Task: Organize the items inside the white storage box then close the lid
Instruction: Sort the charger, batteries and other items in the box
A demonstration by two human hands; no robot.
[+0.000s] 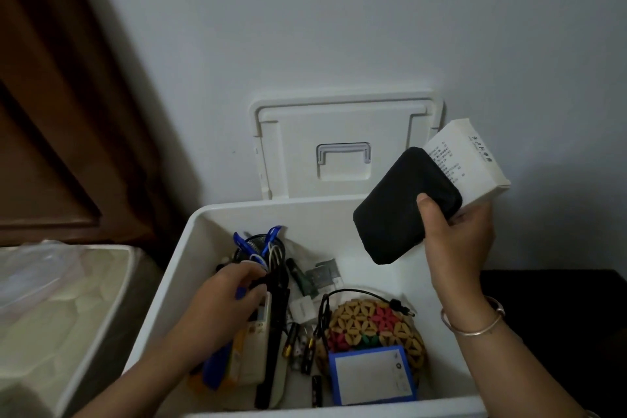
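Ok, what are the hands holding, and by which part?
The right hand grips a black pouch and a white carton together by their lower ends, thumb on the pouch. The left hand curls round something dark in the storage box, unclear what.

White box (190,248), white lid (346,153). There's a black pouch (400,207) against a white carton (475,159) with black print. Inside, a mat (369,326) of tan beads in flower patterns, some red and green, a blue-bordered white card (371,375), blue handles (273,234), a black stick (273,343).
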